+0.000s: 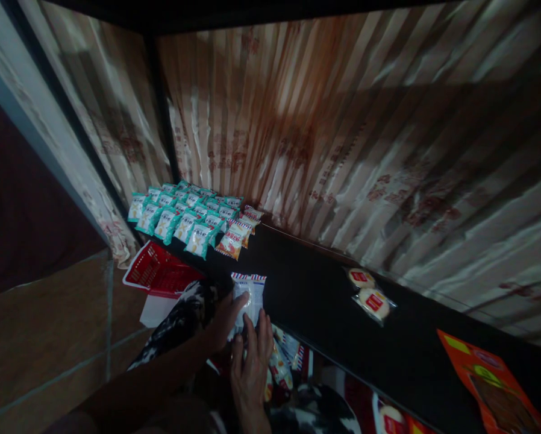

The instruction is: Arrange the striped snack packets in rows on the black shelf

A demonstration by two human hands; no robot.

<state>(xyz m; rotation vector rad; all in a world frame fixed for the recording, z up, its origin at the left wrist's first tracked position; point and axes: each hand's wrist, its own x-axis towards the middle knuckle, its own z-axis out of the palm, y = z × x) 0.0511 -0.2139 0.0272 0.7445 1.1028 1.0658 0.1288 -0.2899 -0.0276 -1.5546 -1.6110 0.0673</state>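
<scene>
A small white snack packet [253, 292] with red-and-blue striped ends is in my left hand [225, 318], which is closed on it with the thumb across its face. My right hand [251, 361] reaches up from below, fingers stretched out and slightly apart, their tips against the packet's lower part. Beyond it on the black shelf [302, 277] stand similar striped snack packets [232, 240] in a short row. Several rows of green-and-white snack packets [199, 240] are beside them on the left. More striped packets [280, 364] lie below the shelf edge, partly hidden by my right hand.
Two round wrapped snacks [373, 303] lie farther right on the shelf, with an orange pouch [490, 377] near its right end. A red basket [164, 269] is on the tiled floor [49, 325] at left. Pleated printed curtain [297, 132] backs the shelf.
</scene>
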